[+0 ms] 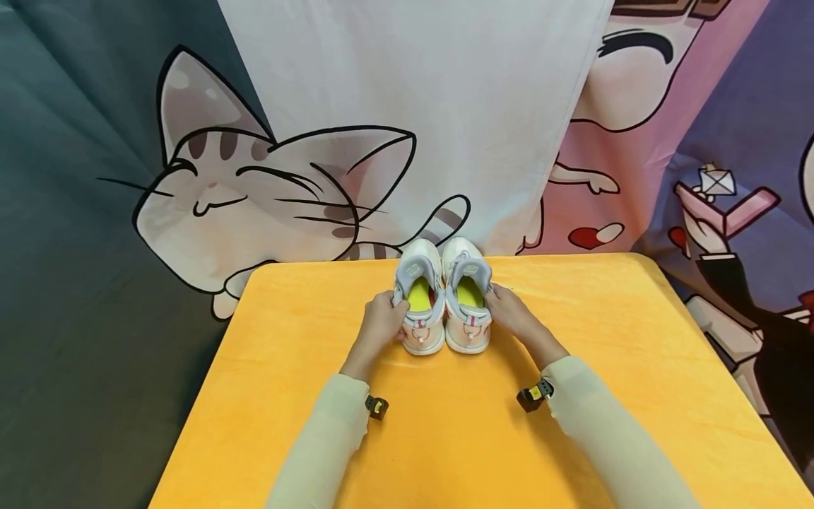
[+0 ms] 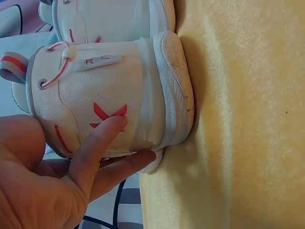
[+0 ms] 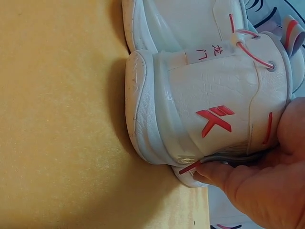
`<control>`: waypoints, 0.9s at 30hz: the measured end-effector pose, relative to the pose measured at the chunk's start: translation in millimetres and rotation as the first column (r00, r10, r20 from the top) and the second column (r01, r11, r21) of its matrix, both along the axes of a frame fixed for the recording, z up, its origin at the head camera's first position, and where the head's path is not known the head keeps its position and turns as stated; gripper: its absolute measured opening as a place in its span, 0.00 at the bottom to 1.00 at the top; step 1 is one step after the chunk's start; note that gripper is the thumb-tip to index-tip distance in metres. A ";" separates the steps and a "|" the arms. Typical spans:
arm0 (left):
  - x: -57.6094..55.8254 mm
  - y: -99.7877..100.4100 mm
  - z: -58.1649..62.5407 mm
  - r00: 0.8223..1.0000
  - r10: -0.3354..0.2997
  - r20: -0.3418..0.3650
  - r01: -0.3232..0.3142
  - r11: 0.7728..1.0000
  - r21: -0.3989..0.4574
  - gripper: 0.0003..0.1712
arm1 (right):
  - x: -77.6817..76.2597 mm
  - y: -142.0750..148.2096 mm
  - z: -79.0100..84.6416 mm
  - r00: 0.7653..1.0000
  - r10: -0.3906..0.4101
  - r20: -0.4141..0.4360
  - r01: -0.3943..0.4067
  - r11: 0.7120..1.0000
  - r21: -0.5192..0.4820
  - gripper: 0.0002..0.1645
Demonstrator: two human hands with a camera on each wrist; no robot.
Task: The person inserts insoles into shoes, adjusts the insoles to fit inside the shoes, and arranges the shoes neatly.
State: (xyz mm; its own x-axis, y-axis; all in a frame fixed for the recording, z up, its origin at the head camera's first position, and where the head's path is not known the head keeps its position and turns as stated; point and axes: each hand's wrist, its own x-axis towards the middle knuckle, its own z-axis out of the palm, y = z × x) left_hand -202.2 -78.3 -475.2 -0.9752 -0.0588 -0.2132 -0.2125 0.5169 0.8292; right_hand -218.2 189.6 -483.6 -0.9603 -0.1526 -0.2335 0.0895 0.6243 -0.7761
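Observation:
Two white sneakers stand side by side at the far edge of the table, heels facing me and toes away. Their insoles are yellow-green, with red marks on the heels. My left hand [image 1: 384, 318] grips the outer side of the left sneaker [image 1: 423, 341], its thumb at the collar. The outer side of the right sneaker [image 1: 468, 340] is held by my right hand [image 1: 510, 311] in the same way. In the left wrist view, fingers [image 2: 102, 136] lie along the sneaker's side. The right wrist view shows the right thumb near the collar; some fingers there are hidden.
A yellow cloth covers the table [image 1: 445, 438]. Behind it hangs a printed backdrop [image 1: 407, 71] with a cartoon cat, close to the sneakers' toes. Each wrist wears a small black camera, such as the right wrist camera [image 1: 531, 397].

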 end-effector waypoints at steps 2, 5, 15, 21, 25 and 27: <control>0.5 -0.5 -0.5 1.000 0.001 0.001 -0.001 1.000 0.004 0.12 | 0.5 -0.2 -0.5 1.000 0.004 0.008 -0.004 1.000 -0.004 0.35; 0.4 -1.5 -1.0 1.000 -0.002 -0.008 0.002 1.000 0.008 0.13 | 1.7 -0.1 -0.2 1.000 0.025 0.015 -0.024 1.000 -0.013 0.35; -4.1 -2.8 -1.6 1.000 0.009 -0.011 -0.009 1.000 0.000 0.12 | -2.2 1.1 1.0 0.998 0.056 0.025 -0.055 0.998 -0.033 0.33; -6.1 -3.7 -2.6 1.000 0.019 -0.010 -0.019 1.000 0.001 0.13 | -5.0 0.2 -1.5 0.997 0.064 0.037 -0.061 0.996 -0.073 0.35; -7.1 -3.1 -3.3 1.000 0.021 -0.015 -0.021 1.000 0.005 0.12 | -6.1 0.7 -3.0 0.997 0.068 0.036 -0.064 0.994 -0.085 0.35; -7.5 -2.4 -4.0 0.999 0.016 -0.028 -0.016 1.000 0.006 0.13 | -5.8 2.4 -3.4 0.998 0.065 0.025 -0.063 0.994 -0.085 0.35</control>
